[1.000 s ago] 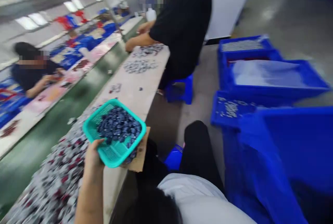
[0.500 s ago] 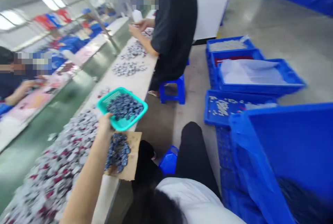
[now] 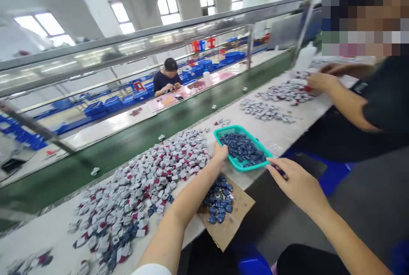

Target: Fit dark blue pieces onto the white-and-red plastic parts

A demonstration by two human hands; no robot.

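Note:
A turquoise plastic basket (image 3: 238, 166) holds many small dark blue parts (image 3: 243, 146) over the bench's near edge. My left hand (image 3: 220, 155) is closed on its near-left rim. At the basket's right corner, my right hand (image 3: 292, 179) pinches the rim between thumb and fingers; something small and dark shows under its fingers, too unclear to name. Below the basket lies a piece of brown cardboard (image 3: 238, 213) with more dark blue parts (image 3: 220, 206), partly hidden by my left forearm. To the left spreads a large heap of small white-and-red parts (image 3: 153, 172).
A green conveyor belt (image 3: 134, 149) runs behind the bench (image 3: 204, 115). At right, a co-worker's hands (image 3: 322, 82) handle parts near a white bottle (image 3: 306, 56). Another person (image 3: 168, 79) sits across the belt. Blue stools (image 3: 335, 177) stand below.
The view has swung left toward the bench. My right hand has come into view, gripping the basket's right corner; my left hand still holds the basket.

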